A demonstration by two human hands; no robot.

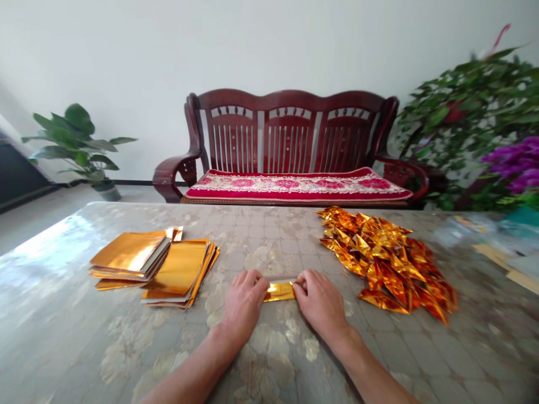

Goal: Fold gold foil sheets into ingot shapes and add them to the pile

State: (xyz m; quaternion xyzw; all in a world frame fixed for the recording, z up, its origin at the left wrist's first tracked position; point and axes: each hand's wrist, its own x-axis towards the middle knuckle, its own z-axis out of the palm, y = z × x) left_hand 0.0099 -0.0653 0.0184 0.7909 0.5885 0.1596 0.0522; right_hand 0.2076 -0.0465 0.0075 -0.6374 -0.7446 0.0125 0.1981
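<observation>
Between my two hands a gold foil paper [280,291], folded into a narrow strip, lies at the middle of the table. My left hand [246,300] pinches its left end, and my right hand [320,300] pinches its right end. The fingers of both hands are closed, and they cover the strip's ends. To the left are two stacks of flat gold foil paper, a farther stack [130,252] and a nearer stack [179,269] that touch each other. A heap of folded gold foil ingots [387,258] lies to the right of my right hand.
The table [261,359] has a patterned, glossy cover. Plastic bags [467,229] and tan card pieces [499,261] lie at its right edge. Behind it stands a wooden bench [286,134] with a red floral cushion [295,184]. Potted plants flank the bench.
</observation>
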